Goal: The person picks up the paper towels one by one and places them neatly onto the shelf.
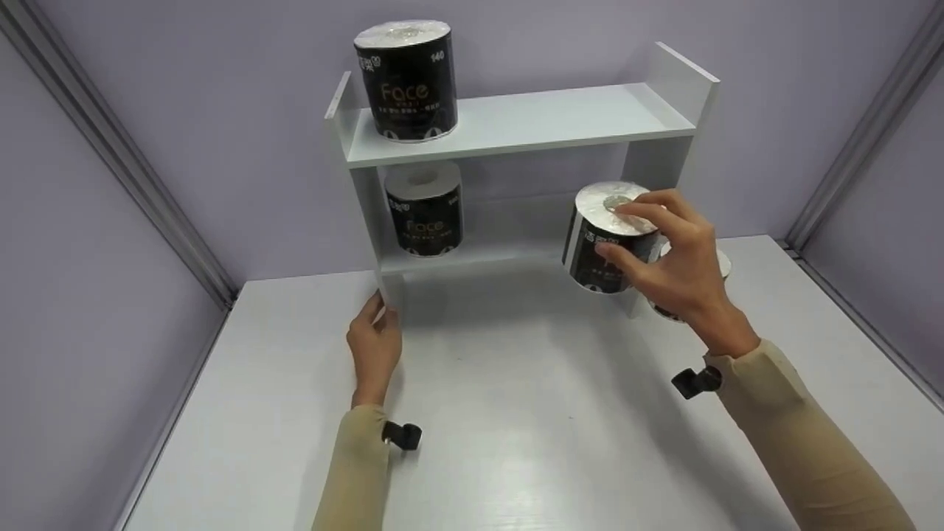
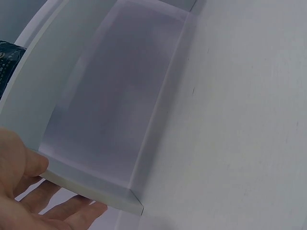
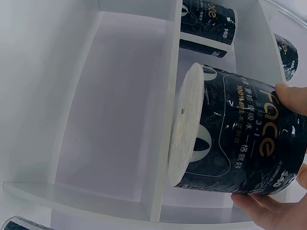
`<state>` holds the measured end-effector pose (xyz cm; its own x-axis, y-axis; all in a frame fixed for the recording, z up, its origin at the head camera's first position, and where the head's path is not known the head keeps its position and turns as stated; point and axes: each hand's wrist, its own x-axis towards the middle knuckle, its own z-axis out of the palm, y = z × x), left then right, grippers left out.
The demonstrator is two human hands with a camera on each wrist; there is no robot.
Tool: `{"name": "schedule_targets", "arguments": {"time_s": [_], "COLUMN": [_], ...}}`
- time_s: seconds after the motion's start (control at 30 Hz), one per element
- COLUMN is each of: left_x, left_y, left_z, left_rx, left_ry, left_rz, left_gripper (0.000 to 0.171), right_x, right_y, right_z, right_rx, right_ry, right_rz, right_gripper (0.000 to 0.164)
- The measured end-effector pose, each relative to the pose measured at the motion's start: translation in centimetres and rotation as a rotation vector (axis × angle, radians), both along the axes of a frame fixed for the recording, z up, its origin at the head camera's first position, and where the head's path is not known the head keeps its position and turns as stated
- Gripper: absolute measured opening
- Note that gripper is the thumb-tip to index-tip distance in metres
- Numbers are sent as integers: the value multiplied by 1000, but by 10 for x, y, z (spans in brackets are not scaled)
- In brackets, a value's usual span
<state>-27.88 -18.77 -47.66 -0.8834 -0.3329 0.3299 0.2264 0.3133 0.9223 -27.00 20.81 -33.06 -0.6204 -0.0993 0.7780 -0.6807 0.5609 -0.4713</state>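
My right hand (image 1: pixel 682 254) grips a black-and-white wrapped toilet paper roll (image 3: pixel 240 134) by its upper part, thumb on the near side and fingers over the top. The roll is slightly tilted, in front of the right end of the white shelf's middle board (image 1: pixel 509 258). My left hand (image 1: pixel 375 343) holds the lower end of the shelf's left side panel (image 2: pixel 91 189), thumb on one face and fingers on the other. A second roll (image 1: pixel 425 214) stands at the left on the middle board. Another roll (image 1: pixel 409 88) stands at the left on the top board.
Behind the right hand, a further roll (image 1: pixel 724 263) stands on the white table (image 1: pixel 479 442), to the right of the shelf and partly hidden. The shelf backs onto a pale purple wall (image 1: pixel 546 37). Side walls with metal frame strips (image 1: pixel 118 147) bound the table left and right.
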Motion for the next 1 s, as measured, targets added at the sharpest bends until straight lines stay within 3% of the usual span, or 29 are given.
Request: {"name": "schedule_targets", "arguments": {"time_s": [1.0], "left_x": [0], "left_y": [0], "left_z": [-1], "left_rx": [-6], "left_ry": [5], "left_rz": [16], "left_gripper": [43], "right_x": [-15], "right_y": [-10], "right_z": [-1], "right_rx": [-14], "right_ry": [33], "right_rz": [7], "right_gripper": [44]}}
